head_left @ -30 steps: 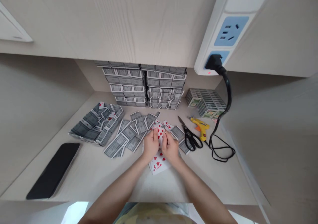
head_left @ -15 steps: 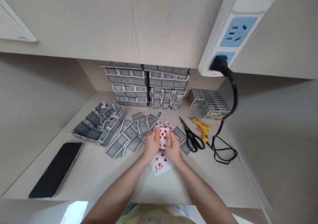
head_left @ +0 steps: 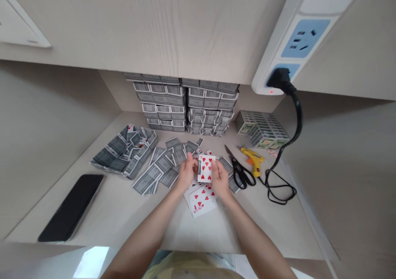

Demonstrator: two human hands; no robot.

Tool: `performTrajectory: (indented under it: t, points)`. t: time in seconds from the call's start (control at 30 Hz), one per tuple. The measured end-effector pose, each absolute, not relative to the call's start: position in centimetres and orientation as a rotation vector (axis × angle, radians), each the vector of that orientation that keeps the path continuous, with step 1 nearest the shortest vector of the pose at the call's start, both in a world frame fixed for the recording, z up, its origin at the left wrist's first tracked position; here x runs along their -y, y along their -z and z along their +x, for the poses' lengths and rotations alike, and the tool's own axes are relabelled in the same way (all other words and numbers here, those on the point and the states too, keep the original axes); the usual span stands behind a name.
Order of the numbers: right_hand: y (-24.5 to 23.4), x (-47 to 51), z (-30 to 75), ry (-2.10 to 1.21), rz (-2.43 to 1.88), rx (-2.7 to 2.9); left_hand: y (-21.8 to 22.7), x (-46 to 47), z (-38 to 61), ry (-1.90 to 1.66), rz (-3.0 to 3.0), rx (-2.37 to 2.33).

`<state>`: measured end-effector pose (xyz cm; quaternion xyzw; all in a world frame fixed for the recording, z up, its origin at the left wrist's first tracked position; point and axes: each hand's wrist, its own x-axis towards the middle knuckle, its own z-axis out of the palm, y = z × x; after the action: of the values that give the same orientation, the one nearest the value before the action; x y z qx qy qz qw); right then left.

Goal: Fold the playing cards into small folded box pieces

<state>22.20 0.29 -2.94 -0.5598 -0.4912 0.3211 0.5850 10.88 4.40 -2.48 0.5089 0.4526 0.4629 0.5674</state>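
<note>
Between my hands is a playing card (head_left: 206, 170), the seven of hearts, face up, with a grey patterned strip folded over its left edge. My right hand (head_left: 220, 179) pinches it by the right side, thumb on the face. My left hand (head_left: 186, 173) has its curled fingers at the left edge and its thumb raised off the face. Below lie face-up heart cards (head_left: 202, 200) on the table, a five and a six showing at the corner. Grey-backed folded cards (head_left: 161, 165) are scattered left of and behind my hands.
On the left are a tray made of folded cards (head_left: 108, 149) and a black phone (head_left: 72, 207). Folded-card blocks (head_left: 163, 95) are stacked at the back. Scissors (head_left: 243, 174), a yellow glue gun (head_left: 255, 161), its looping cable (head_left: 280, 194) and boxed decks (head_left: 262, 128) sit to the right.
The card's face is now more exposed, with the folded strip showing on its left. My left thumb has come up off the card, and my hands are slightly farther apart.
</note>
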Motion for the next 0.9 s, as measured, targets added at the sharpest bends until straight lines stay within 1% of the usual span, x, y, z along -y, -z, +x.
performTrajectory:
  t: [0.1,0.37,0.57,0.8,0.9]
  points:
    - [2.9,-0.4,22.6,-0.798,-1.295,1.085,1.9,-4.6,10.7,-1.107,1.113,-0.971]
    - [2.9,-0.6,22.9,-0.881,-1.267,1.035,1.3,-4.3,10.4,-1.086,1.176,-0.879]
    - [2.9,-1.2,23.6,-0.877,-1.209,1.076,1.6,-4.6,10.4,-1.107,1.166,-0.899]
    - [3.0,-1.1,23.5,-1.030,-1.170,0.962,2.1,-4.1,11.0,-1.146,1.185,-0.903]
    - [2.9,-1.0,23.2,-0.994,-1.189,0.969,2.1,-3.7,11.3,-1.158,1.209,-0.939]
